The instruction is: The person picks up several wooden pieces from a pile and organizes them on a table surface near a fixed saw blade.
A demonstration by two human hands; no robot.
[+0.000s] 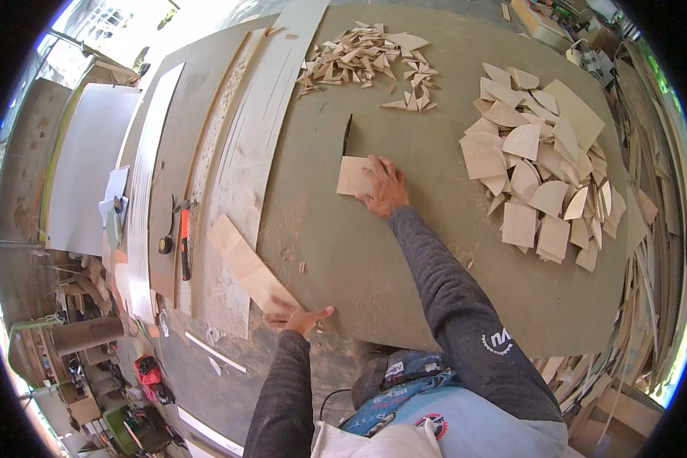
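My right hand (383,187) presses flat on a small square piece of thin plywood (352,175) on the green saw table (404,252). The piece lies just in front of the dark saw blade (347,133) that rises from a slot in the table. My left hand (298,317) grips the near end of a long narrow plywood strip (244,263) at the table's front left edge. Both arms wear dark grey sleeves.
A heap of curved-edge plywood cutouts (538,172) lies at the right. Small triangular offcuts (366,61) pile at the far side. Long boards (240,145) lean along the left edge, with a red-handled hammer (184,240) and a tape measure (166,245). Scrap wood (649,252) is stacked at the right.
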